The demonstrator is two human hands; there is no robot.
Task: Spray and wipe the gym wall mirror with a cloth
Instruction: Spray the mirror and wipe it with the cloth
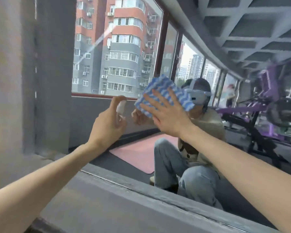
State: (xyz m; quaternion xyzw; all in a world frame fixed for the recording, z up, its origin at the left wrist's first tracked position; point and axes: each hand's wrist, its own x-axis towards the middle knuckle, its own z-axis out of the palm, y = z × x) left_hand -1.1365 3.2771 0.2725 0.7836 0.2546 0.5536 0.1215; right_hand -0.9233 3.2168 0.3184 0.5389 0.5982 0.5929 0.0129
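Observation:
The wall mirror fills the middle and right of the view and reflects windows, buildings and gym machines. My right hand presses a blue-and-white patterned cloth flat against the glass with straight, spread fingers. My left hand grips a small white spray bottle just left of the cloth, its top near the glass and a finger curled over the top. The bottle's lower part is hidden by my palm.
A grey ledge runs along the mirror's lower edge. A grey wall and pillar stand at the left. In the reflection I see a crouching person, a pink mat and purple gym machines.

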